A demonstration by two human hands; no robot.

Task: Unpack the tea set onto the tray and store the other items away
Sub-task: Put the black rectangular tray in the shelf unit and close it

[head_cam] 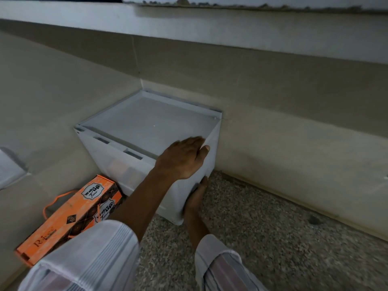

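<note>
A white translucent storage box (147, 127) with a flat lid stands on the floor in the corner of two beige walls. Faint brownish shapes show through its front wall. My left hand (182, 157) lies palm down on the lid's near right corner, fingers over the edge. My right hand (196, 197) presses against the box's right side wall lower down, fingers flat on the plastic. An orange "Wake Up Time" carton (69, 219) with an orange strap handle lies on the floor just left of the box, partly behind my left sleeve.
Speckled stone floor (262, 238) stretches to the right of the box. A beige wall with a skirting runs behind and to the right. A white plastic object (8, 166) shows at the left edge. A ledge runs overhead.
</note>
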